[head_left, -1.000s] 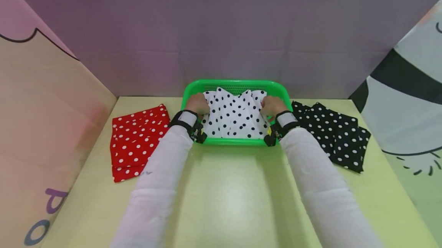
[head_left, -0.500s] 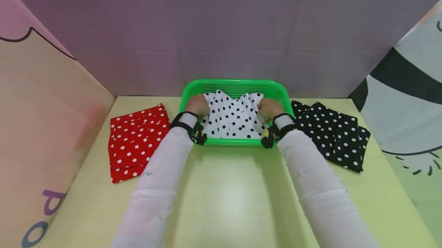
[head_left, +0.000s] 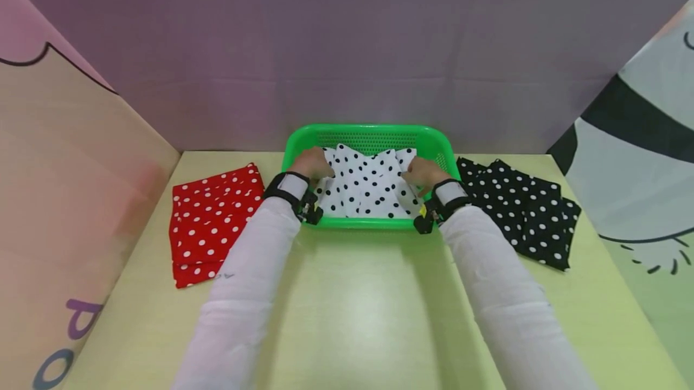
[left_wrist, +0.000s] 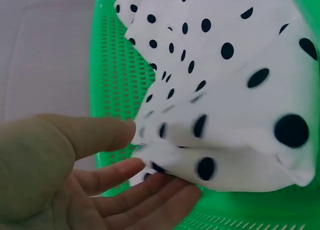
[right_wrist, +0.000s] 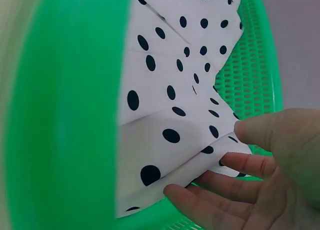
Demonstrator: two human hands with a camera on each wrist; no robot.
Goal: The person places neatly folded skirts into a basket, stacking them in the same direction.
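Note:
A white cloth with black dots (head_left: 368, 188) lies bunched in a green plastic basket (head_left: 368, 132) at the back middle of the table. My left hand (head_left: 315, 164) is at the cloth's left side. In the left wrist view that hand (left_wrist: 150, 157) pinches a folded edge of the cloth (left_wrist: 235, 105), thumb above and fingers (left_wrist: 165, 187) beneath, next to the basket wall (left_wrist: 112, 75). My right hand (head_left: 420, 172) is at the cloth's right side. In the right wrist view it (right_wrist: 225, 155) pinches the cloth's (right_wrist: 170, 115) edge the same way, inside the basket rim (right_wrist: 70, 115).
A folded red cloth with white dots (head_left: 208, 221) lies left of the basket. A black cloth with white dots (head_left: 520, 209) lies to its right. The yellow-green table (head_left: 352, 311) stretches toward me between my white sleeves. Printed panels wall in the left, back and right.
Both hands have shifted slightly inward along the cloth's sides and the cloth has bunched a little more. It stays in the basket.

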